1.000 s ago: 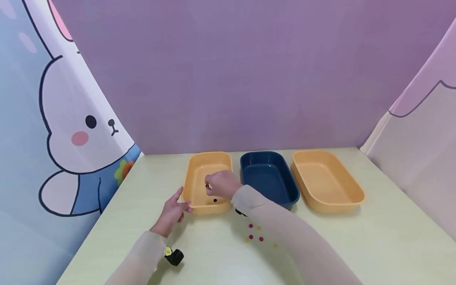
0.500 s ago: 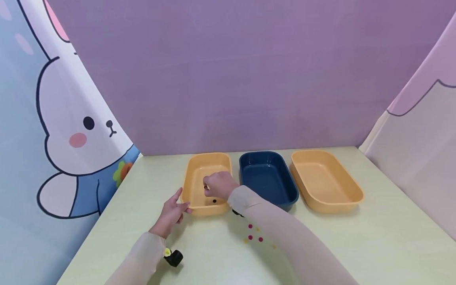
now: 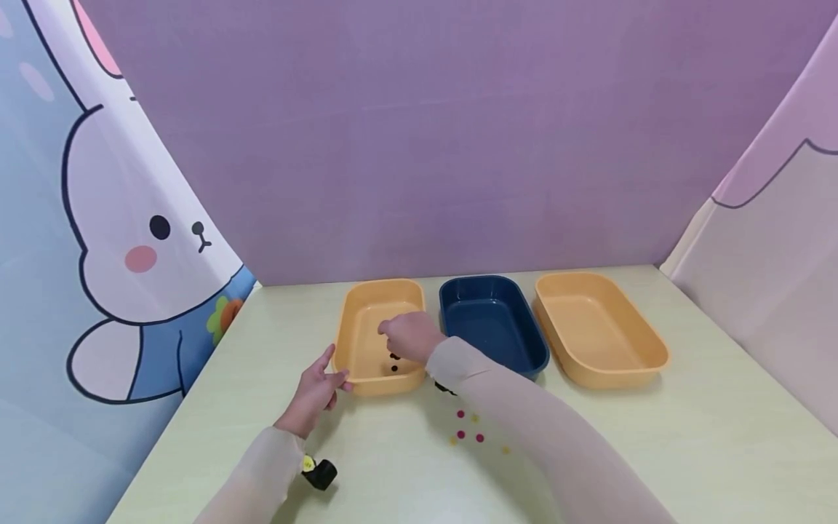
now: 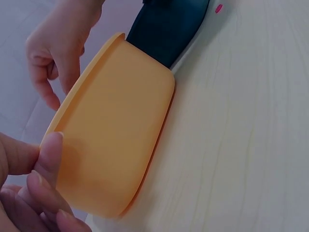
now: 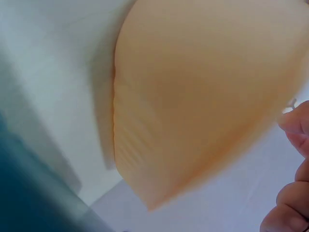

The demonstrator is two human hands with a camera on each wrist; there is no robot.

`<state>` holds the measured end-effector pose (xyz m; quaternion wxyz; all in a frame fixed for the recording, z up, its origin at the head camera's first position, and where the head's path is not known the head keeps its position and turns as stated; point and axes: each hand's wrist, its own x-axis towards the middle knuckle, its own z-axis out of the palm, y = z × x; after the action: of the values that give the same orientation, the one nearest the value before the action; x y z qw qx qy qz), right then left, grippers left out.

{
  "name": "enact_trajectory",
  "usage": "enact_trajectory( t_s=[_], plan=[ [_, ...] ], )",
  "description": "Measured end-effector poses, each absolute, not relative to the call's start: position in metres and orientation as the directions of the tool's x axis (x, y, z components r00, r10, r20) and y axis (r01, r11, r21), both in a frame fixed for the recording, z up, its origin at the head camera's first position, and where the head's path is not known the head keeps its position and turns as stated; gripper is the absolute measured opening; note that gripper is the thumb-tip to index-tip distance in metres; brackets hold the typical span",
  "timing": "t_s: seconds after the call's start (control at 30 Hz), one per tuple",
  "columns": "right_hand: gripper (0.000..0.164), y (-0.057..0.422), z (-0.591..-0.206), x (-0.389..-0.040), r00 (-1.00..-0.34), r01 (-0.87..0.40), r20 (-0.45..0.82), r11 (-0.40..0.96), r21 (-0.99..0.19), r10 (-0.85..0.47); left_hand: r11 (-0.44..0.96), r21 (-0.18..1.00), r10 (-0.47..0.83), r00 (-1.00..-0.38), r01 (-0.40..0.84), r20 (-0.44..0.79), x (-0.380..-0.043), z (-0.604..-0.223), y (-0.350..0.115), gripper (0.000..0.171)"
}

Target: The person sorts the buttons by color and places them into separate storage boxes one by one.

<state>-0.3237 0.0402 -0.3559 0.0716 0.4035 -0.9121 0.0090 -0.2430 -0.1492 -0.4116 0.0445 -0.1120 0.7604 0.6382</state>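
Observation:
My left hand (image 3: 314,393) grips the near left corner of the left yellow tray (image 3: 347,320), thumb and finger at its rim in the left wrist view. Over that tray's right half hovers my right hand (image 3: 411,336), its fingers loosely bent. Below it, two small black discs (image 3: 394,368) lie on the tray floor, one just behind the other. Nothing shows between the right fingertips (image 4: 54,102) in the left wrist view. In the right wrist view only the curled fingers (image 5: 289,203) appear at the right edge.
Beside it stand a dark blue tray (image 3: 491,327) and another yellow tray (image 3: 596,331). Several small flat discs, magenta (image 3: 480,438) and yellow (image 3: 506,450), lie on the table near the right forearm. A purple backdrop (image 3: 458,145) rises behind the trays.
The black disc at the right fingertips has been let go and now lies in the left tray near the other one. The right hand has shifted slightly right; the left stays put.

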Motion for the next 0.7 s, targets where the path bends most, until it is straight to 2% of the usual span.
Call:
enact_trajectory(
  t_s=[0.27,0.53,0.7],
  plan=[
    [0.024,0.066,-0.343,-0.313,-0.698,-0.713,0.053,0.686,-0.147,-0.714,0.165,0.96,-0.109,-0.972,-0.226,-0.21,-0.242,-0.412,-0.151,0.069],
    [0.019,0.092,-0.347,-0.308,-0.76,-0.525,-0.043,0.652,-0.548,-0.648,0.162,0.96,-0.111,-0.971,-0.227,-0.211,-0.242,-0.41,-0.149,0.068],
    [0.016,0.111,-0.35,-0.299,-0.767,-0.46,-0.074,0.627,-0.629,-0.637,0.176,0.956,-0.119,-0.969,-0.235,-0.216,-0.243,-0.411,-0.148,0.069]
  ],
)
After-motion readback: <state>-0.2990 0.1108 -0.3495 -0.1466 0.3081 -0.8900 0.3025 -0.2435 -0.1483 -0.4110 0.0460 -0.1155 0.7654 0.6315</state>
